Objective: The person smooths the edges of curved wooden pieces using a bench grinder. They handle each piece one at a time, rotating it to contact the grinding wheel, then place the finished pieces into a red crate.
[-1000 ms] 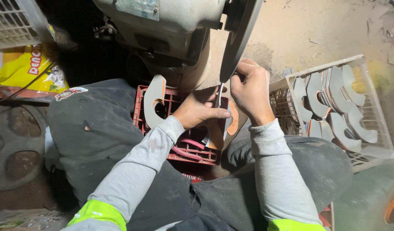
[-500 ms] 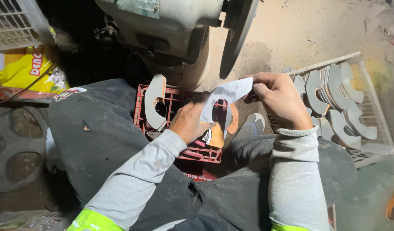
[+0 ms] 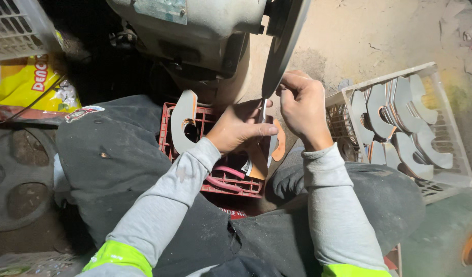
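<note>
Landmark: red plastic lattice crate point(image 3: 215, 177), sitting between the person's knees.

Left hand point(image 3: 238, 128) is above the crate's right half, fingers curled tight around a thin flat pale curved workpiece point(image 3: 261, 154) held edge-on to the camera; thumb lies across its top. Right hand point(image 3: 302, 105) is just right of the crate and a little beyond it, closed in a pinch on the upper end of the same piece. Both hands press the piece up near the rim of the dark round grinding disc point(image 3: 284, 46), which hangs beyond the crate's far right corner. Whether piece and disc touch: cannot tell.

Disc is mounted on a bulky grey bench-grinder motor housing point(image 3: 195, 36), directly beyond the crate.

Inside the crate: one pale hook-shaped flat cut-out point(image 3: 182, 125) standing upright against the far left wall, pink curved strips point(image 3: 226, 177) lying low in the near part, and an orange-edged flat piece point(image 3: 279, 146) at the right wall, partly hidden by the left hand.

Well right of the crate: white plastic lattice basket point(image 3: 451, 149), tilted, packed with a row of grey hook-shaped flat cut-outs point(image 3: 400, 123) standing on edge, overlapping.

Far left of the crate: yellow printed bag point(image 3: 26, 84), with a white wire basket point(image 3: 13, 25) beyond it. Dark trousers point(image 3: 113, 169) flank the crate on both sides.
</note>
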